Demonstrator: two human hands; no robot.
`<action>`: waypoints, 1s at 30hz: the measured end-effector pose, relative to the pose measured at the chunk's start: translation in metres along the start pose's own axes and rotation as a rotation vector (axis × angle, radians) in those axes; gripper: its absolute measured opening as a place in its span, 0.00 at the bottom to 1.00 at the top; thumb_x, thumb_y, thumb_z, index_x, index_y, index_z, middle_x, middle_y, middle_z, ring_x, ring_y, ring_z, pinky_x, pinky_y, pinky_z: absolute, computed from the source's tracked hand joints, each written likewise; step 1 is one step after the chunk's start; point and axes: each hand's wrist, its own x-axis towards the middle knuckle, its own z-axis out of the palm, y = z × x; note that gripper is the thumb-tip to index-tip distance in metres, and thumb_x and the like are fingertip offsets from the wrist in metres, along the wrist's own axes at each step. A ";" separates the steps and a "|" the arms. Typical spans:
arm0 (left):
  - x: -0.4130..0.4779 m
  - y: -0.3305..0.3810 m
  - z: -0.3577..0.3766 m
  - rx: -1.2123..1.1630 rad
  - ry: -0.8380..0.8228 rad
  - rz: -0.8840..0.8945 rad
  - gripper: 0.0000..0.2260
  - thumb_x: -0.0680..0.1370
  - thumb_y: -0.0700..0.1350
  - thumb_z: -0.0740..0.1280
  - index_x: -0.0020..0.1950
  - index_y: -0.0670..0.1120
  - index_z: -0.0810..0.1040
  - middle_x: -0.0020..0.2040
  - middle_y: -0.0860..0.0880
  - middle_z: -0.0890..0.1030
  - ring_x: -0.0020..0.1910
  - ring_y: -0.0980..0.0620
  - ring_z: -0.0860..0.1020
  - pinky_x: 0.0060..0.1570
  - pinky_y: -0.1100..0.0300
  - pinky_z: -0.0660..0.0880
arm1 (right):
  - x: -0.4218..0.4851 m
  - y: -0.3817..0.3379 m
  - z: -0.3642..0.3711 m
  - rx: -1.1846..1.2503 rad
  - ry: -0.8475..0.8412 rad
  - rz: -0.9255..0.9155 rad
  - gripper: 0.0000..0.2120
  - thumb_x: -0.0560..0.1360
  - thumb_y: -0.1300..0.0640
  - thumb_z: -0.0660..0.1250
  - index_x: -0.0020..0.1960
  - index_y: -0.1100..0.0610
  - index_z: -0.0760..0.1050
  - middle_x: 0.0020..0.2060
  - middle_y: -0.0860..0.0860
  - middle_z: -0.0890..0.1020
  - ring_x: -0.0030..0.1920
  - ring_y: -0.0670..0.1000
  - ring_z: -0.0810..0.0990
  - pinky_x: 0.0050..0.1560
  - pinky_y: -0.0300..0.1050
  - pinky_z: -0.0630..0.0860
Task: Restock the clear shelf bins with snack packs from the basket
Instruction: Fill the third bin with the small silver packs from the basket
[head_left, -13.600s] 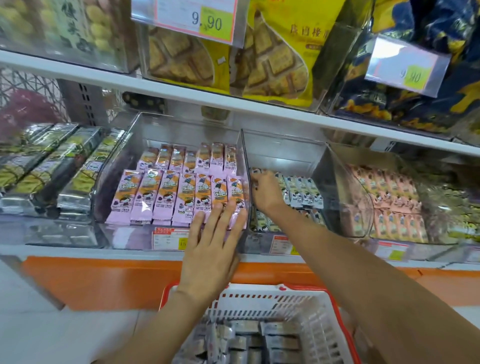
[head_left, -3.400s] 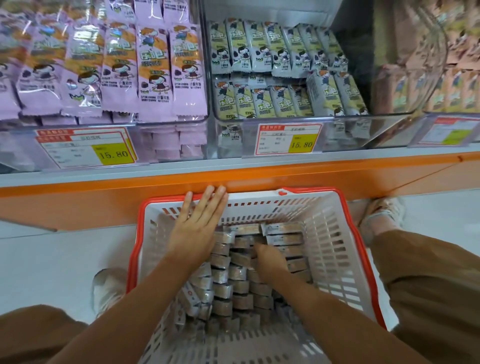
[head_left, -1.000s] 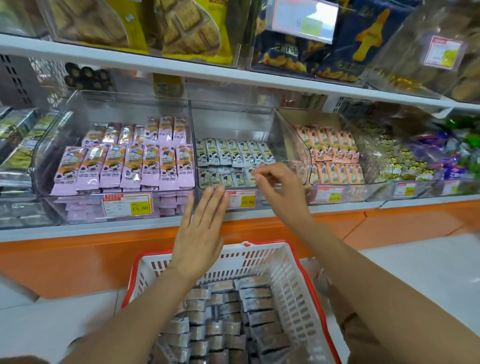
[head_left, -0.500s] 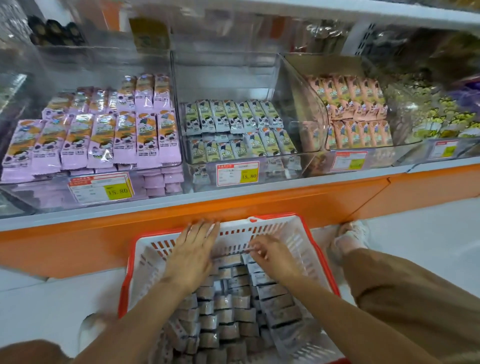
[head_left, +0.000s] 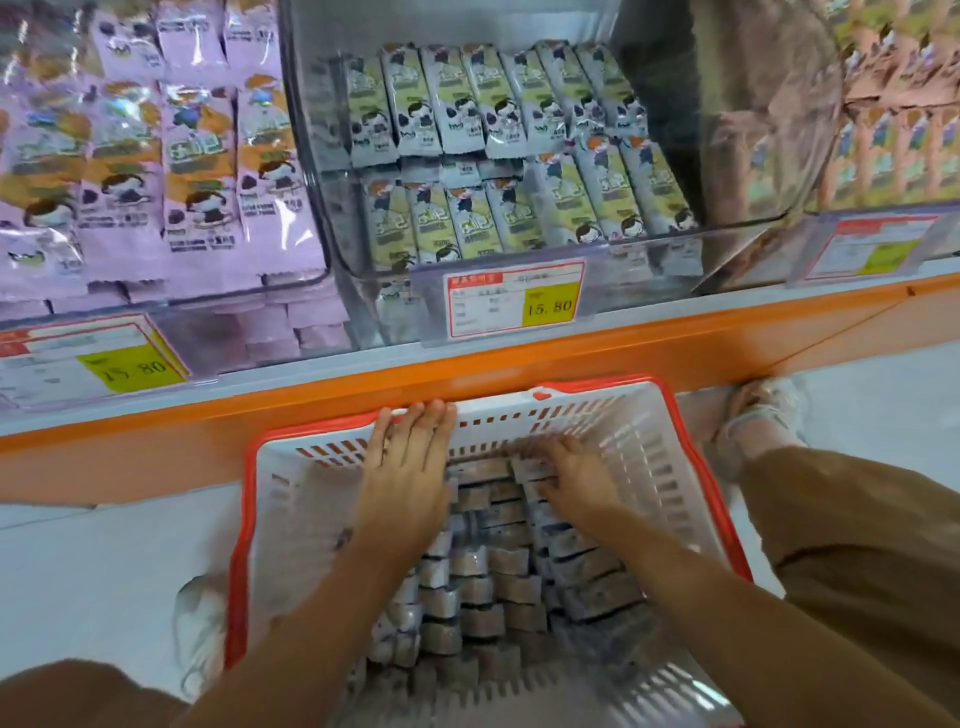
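Note:
A white basket with a red rim (head_left: 240, 525) stands on the floor below the shelf, and rows of grey snack packs (head_left: 483, 569) stand on edge inside it. My left hand (head_left: 408, 478) lies flat with straight fingers, its tips over the basket's far rim. My right hand (head_left: 574, 478) is down in the basket, its fingers curled round a grey snack pack (head_left: 524, 467) in the farthest row. Above, the middle clear bin (head_left: 358, 291) holds two rows of matching green-grey packs (head_left: 498, 119).
The clear bin on the left holds purple packs (head_left: 197, 182), and the one on the right holds pink packs (head_left: 893, 140). Price tags (head_left: 514, 299) hang on the bin fronts above the orange shelf edge (head_left: 649, 358). My shoes (head_left: 763, 415) and knees flank the basket.
My right hand came down from the middle bin's front into the basket and took hold of a pack at the far row. The left hand dropped to the basket rim. The view tilted down.

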 end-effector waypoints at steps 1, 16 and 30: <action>0.000 -0.001 0.003 0.001 0.011 0.007 0.29 0.73 0.47 0.57 0.74 0.38 0.68 0.70 0.40 0.74 0.70 0.41 0.67 0.73 0.40 0.55 | 0.002 0.000 0.002 -0.053 -0.010 0.007 0.29 0.74 0.57 0.69 0.73 0.53 0.67 0.69 0.54 0.70 0.70 0.57 0.67 0.70 0.49 0.66; 0.000 0.003 -0.006 0.014 -0.005 -0.008 0.39 0.65 0.43 0.76 0.74 0.38 0.68 0.69 0.40 0.74 0.69 0.40 0.71 0.73 0.40 0.57 | -0.010 -0.018 -0.035 0.103 0.144 -0.094 0.21 0.73 0.48 0.71 0.64 0.54 0.76 0.55 0.52 0.80 0.55 0.53 0.78 0.54 0.45 0.74; 0.008 0.029 -0.066 -0.699 -0.137 -0.104 0.28 0.74 0.67 0.55 0.72 0.59 0.68 0.55 0.56 0.73 0.63 0.53 0.61 0.56 0.60 0.57 | -0.086 -0.056 -0.111 0.886 0.109 -0.187 0.18 0.72 0.71 0.66 0.54 0.52 0.68 0.35 0.56 0.69 0.30 0.52 0.65 0.32 0.46 0.65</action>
